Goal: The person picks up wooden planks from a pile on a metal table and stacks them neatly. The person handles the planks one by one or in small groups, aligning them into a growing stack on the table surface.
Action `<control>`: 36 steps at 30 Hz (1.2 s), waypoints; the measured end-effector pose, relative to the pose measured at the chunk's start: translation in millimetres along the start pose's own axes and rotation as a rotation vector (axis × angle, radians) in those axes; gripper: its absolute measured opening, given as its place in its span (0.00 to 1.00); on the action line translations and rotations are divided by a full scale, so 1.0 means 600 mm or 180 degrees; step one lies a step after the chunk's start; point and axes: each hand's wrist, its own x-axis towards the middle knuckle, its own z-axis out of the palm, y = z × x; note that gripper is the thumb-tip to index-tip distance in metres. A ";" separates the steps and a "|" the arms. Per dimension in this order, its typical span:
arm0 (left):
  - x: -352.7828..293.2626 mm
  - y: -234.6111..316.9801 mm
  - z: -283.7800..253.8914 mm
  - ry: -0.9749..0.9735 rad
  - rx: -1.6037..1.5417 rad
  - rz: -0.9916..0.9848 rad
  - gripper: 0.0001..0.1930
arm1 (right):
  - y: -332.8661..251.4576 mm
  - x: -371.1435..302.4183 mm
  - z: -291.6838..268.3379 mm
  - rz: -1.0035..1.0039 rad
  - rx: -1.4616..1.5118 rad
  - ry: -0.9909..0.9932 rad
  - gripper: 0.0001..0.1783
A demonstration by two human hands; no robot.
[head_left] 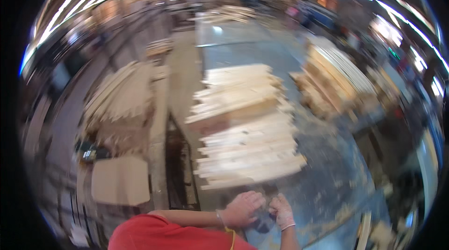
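nearest to us, our red shirt (163,236) fills part of the lower edge. just past it, we have our left hand (242,209) and our right hand (281,210) close beside each other over the worn blue tabletop (329,161). the fingers of both look bent inward; motion blurs them, so we cannot tell whether they are clamped on anything, nor what the dark patch (264,224) between them is.

just beyond our hands lies the nearer pile of pale wood strips (250,149), set crosswise on the tabletop with uneven ends. off to our left we see a flat tan panel (120,181). past the nearer pile, a brown wooden face (234,115) borders a farther pile of strips (238,81). stacked wood (119,93) stands on our left, more boards (339,70) on our right, and a small far heap (229,14) lies beyond.
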 end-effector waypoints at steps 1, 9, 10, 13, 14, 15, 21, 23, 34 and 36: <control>0.002 0.020 0.016 -0.0040 -0.0088 0.0323 0.38 | 0.005 -0.077 -0.029 -0.0248 0.0170 0.0318 0.14; 0.039 0.155 0.185 -0.1656 0.0079 0.0553 0.42 | 0.096 -0.615 -0.467 -0.1913 0.1413 0.3785 0.16; 0.046 0.194 0.212 -0.1850 0.0230 0.0741 0.42 | 0.106 -0.678 -0.526 -0.2132 0.1780 0.4140 0.20; 0.091 0.316 0.265 -0.2232 0.0577 0.1071 0.41 | 0.055 -0.793 -0.640 -0.1538 0.1006 0.5577 0.38; 0.104 0.360 0.267 -0.2344 0.0606 0.1096 0.41 | 0.006 -0.814 -0.642 -0.0879 -0.0813 0.5821 0.51; 0.112 0.402 0.276 -0.2490 0.0607 0.1168 0.41 | -0.031 -0.852 -0.668 -0.0149 -0.2104 0.5939 0.53; 0.135 0.549 0.370 -0.2676 0.0333 0.1623 0.37 | -0.142 -1.024 -0.954 -0.1290 -0.0298 0.6586 0.63; 0.114 0.581 0.388 -0.2838 0.0531 0.1662 0.38 | -0.182 -1.019 -0.993 -0.1430 0.0923 0.6127 0.62; 0.125 0.642 0.430 -0.3626 0.0912 0.1202 0.34 | -0.158 -1.030 -1.096 -0.2214 0.2018 0.4237 0.27; 0.132 0.623 0.460 -0.3749 0.0882 0.0970 0.34 | -0.114 -1.000 -1.057 -0.2585 0.2328 0.3415 0.22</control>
